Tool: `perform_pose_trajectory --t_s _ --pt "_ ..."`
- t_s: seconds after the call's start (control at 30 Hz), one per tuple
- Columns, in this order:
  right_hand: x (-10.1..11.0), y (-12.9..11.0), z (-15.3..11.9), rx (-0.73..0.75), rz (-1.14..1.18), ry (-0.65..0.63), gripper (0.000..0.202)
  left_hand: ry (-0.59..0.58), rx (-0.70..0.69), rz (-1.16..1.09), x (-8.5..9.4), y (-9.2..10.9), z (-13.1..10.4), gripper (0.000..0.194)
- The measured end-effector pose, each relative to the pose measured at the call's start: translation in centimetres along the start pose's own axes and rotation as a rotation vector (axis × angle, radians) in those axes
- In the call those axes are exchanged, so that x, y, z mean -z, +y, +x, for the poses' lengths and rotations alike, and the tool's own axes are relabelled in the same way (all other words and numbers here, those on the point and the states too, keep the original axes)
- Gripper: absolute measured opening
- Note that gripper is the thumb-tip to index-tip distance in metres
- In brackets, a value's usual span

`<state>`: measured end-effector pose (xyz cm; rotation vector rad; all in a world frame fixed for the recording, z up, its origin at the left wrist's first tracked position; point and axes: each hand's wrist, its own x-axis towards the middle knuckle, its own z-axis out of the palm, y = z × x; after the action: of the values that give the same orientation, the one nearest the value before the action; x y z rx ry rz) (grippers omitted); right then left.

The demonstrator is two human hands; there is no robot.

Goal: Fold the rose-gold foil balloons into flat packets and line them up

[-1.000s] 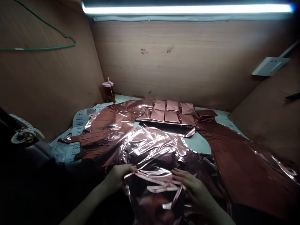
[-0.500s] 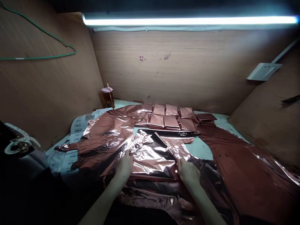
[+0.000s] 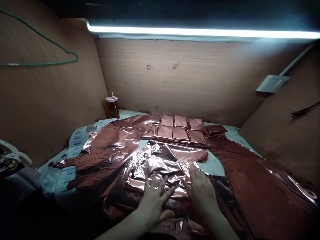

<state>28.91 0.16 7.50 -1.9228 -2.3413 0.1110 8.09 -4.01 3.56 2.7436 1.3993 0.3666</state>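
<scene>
A flat rose-gold foil balloon (image 3: 158,163) lies partly folded in front of me, its shiny surface creased. My left hand (image 3: 153,203) rests on its near part with fingers spread, holding nothing. At the right side of the folded foil, my right hand (image 3: 202,190) has its fingers bent over the film, with the thumb toward the left; the fingertips are partly hidden. Just beyond the hands, small folded foil packets (image 3: 180,134) sit in two rows. More uninflated foil spreads out on the left (image 3: 107,143) and on the right (image 3: 262,180).
A lidded drink cup (image 3: 111,107) stands at the back left corner. Printed label sheets (image 3: 77,138) and clear plastic (image 3: 48,178) lie along the left. Wooden walls enclose the table, with a green hanger (image 3: 57,39), a wall socket (image 3: 272,83) and a lit tube (image 3: 200,32).
My left hand has let go of the foil's left edge, moved nearer and rightward, and spread flat on it. My right hand has shifted slightly. The camera view has tilted a little.
</scene>
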Motion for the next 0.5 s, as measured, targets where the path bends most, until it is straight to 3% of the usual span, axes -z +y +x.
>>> perform_pose_trajectory --t_s 0.1,0.2,0.27,0.4,0.5 --pt "-3.3 1.1 -2.5 0.523 0.001 0.187 0.063 -0.132 0.025 -0.061 1.1 -0.2 0.1 0.083" --pt "-6.3 2.5 -3.0 0.573 -0.071 0.327 0.066 -0.227 0.111 -0.118 2.3 -1.1 0.1 0.082" --pt "-7.0 3.4 -2.4 0.574 -0.133 0.356 0.061 -0.227 0.194 -0.119 3.0 -2.5 -0.2 0.081" --pt "-5.2 4.4 -1.5 0.684 -0.127 0.330 0.053 -0.097 0.186 -0.164 4.3 -6.1 -2.1 0.060" --pt "-2.5 4.9 -2.4 0.792 0.140 0.214 0.051 -0.052 0.056 -0.307 5.7 -7.9 -4.4 0.040"
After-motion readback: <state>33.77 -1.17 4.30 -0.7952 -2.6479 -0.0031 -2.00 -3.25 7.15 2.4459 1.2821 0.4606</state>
